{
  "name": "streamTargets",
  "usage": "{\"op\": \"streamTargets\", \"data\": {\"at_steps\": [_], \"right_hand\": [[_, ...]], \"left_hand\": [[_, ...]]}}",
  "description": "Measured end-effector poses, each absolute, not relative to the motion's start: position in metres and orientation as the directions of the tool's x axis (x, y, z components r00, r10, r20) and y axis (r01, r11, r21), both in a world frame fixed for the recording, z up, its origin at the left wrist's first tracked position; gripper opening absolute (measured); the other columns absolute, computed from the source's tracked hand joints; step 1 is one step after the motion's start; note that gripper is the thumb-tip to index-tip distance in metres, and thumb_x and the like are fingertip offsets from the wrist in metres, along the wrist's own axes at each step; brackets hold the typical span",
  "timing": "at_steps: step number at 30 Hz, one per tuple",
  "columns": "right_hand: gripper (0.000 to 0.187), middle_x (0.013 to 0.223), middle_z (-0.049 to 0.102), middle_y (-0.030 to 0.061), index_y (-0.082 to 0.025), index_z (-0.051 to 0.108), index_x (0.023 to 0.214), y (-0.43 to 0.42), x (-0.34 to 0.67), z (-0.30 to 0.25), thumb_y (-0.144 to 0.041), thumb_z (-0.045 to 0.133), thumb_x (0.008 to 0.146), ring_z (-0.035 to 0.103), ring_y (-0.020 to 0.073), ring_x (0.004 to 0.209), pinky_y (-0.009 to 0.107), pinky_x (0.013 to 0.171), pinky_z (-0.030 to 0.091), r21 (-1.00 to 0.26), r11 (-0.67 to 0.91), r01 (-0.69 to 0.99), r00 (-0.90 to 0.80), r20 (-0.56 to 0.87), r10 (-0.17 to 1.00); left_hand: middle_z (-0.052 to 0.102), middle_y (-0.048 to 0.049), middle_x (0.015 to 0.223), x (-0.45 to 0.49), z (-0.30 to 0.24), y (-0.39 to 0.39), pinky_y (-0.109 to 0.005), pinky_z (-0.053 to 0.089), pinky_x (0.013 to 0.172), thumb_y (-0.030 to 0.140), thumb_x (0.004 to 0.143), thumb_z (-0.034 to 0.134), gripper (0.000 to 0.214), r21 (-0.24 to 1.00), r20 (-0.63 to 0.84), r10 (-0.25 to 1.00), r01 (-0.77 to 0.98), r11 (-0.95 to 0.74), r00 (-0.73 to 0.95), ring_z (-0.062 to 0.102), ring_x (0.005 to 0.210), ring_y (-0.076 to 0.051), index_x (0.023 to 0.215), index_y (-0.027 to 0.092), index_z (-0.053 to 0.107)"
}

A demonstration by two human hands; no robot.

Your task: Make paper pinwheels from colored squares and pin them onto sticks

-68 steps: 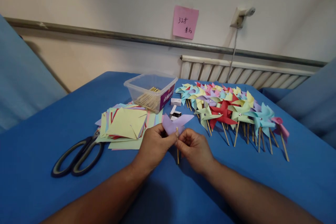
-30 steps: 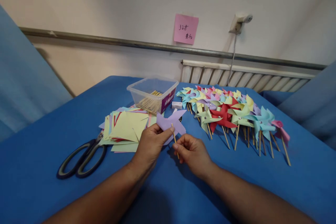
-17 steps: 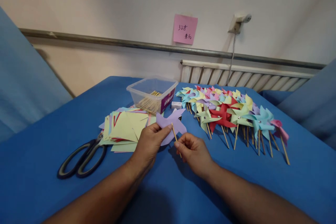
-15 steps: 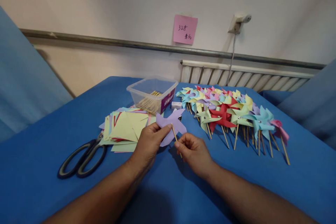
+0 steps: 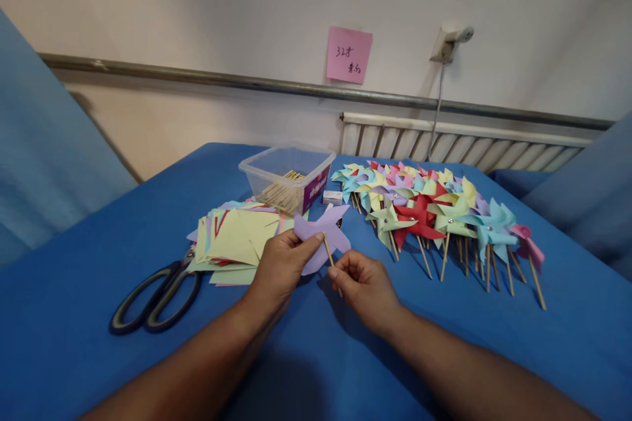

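Note:
A purple paper pinwheel point(image 5: 337, 235) is held up between my two hands, its back toward me. My left hand point(image 5: 284, 266) grips its paper at the left, with the thumb pressed by the top of the stick. The thin wooden stick point(image 5: 330, 253) slants down to the right from the pinwheel's middle. My right hand point(image 5: 365, 286) pinches that stick near its lower end. Just left of my left hand lies a stack of cut coloured paper point(image 5: 241, 235), pale yellow on top. Black-handled scissors point(image 5: 168, 289) rest beside it, blades hidden under the paper.
A clear plastic box point(image 5: 284, 164) of wooden sticks stands behind the paper, with a small white box point(image 5: 332, 197) beside it. Many finished pinwheels point(image 5: 419, 217) lie in rows at the right on the blue-covered table point(image 5: 494, 362). A radiator point(image 5: 464, 141) runs along the wall.

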State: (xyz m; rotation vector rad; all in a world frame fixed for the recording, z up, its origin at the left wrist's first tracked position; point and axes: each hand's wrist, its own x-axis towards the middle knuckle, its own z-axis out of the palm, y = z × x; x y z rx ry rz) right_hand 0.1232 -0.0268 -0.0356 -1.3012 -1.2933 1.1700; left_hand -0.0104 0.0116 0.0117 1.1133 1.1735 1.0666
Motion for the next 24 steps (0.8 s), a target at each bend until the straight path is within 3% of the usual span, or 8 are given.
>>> {"op": "streamTargets", "data": {"at_steps": [8,13,19,24], "right_hand": [[0.020,0.054,0.052,-0.0044,-0.017,0.055,0.066,-0.024,0.125,-0.035,-0.032,0.056,0.080,0.041,0.0074,0.045,0.020,0.045,0.032,-0.992,0.037,0.120,0.030,0.041,0.999],[0.023,0.054,0.053,-0.0040,-0.016,0.056,0.068,-0.023,0.127,-0.034,-0.035,0.055,0.081,0.041,0.0066,0.044,0.019,0.043,0.031,-0.991,0.069,0.116,0.037,0.074,0.997],[0.031,0.052,0.055,-0.0030,-0.015,0.056,0.067,-0.019,0.125,-0.035,-0.045,0.058,0.078,0.038,0.0048,0.037,0.018,0.038,0.028,-0.999,0.012,-0.042,0.049,0.009,0.999],[0.040,0.059,0.061,0.0005,-0.012,0.061,0.074,-0.015,0.125,-0.035,-0.052,0.062,0.072,0.040,0.0036,0.034,0.018,0.036,0.028,-0.978,-0.030,-0.206,-0.022,-0.025,0.999]], "left_hand": [[0.049,0.0045,0.052,-0.012,0.010,0.010,-0.020,0.033,0.046,0.039,0.074,0.065,0.028,0.986,-0.069,0.981,-0.137,0.094,0.179,0.042,0.047,-0.007,0.062,0.015,0.058],[0.063,-0.0035,0.077,-0.013,0.011,0.011,-0.026,0.045,0.068,0.040,0.080,0.058,0.026,0.977,0.002,0.974,-0.206,0.045,0.225,0.055,0.073,-0.015,0.077,0.015,0.065],[0.067,-0.0089,0.093,-0.017,0.009,0.017,-0.032,0.044,0.075,0.041,0.074,0.063,0.031,0.996,0.013,1.000,-0.089,-0.012,0.014,0.058,0.091,-0.022,0.090,0.015,0.069],[0.067,-0.0079,0.100,-0.018,0.010,0.020,-0.027,0.043,0.072,0.038,0.068,0.069,0.035,0.996,0.022,0.998,-0.083,-0.027,-0.066,0.059,0.089,-0.019,0.096,0.016,0.067]]}}
